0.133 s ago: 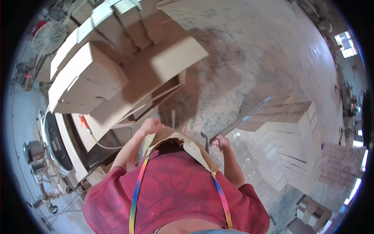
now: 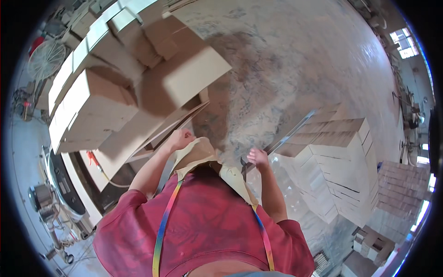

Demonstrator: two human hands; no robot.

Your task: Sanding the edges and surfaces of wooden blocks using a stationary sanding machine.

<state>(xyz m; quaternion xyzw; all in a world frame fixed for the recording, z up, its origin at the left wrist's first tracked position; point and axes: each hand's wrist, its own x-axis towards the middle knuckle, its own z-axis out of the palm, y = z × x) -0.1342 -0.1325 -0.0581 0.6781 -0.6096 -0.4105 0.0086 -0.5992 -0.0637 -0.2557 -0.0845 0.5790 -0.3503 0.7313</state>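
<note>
My left hand is raised in front of the left side of my tan apron, close to the edge of the bench. Its fingers curl in, and nothing shows in them. To the right of the apron, my right hand hangs in the air with loosely curled fingers, seemingly bare. A dark strap-like piece shows between that hand and the apron. Left of me stands a workbench with a wide pale board on top. Pale blocks or boxes are stacked in rows upon it.
A tall stack of pale boards stands to my right, with a long bar beside it. An orange-red air gun with a hose lies on the bench's near end. Machinery stands far left. Dusty floor stretches ahead.
The bench and its stacks have shifted left and slightly down in the view. My right hand has risen a little and moved slightly left; my left hand is slightly higher.
</note>
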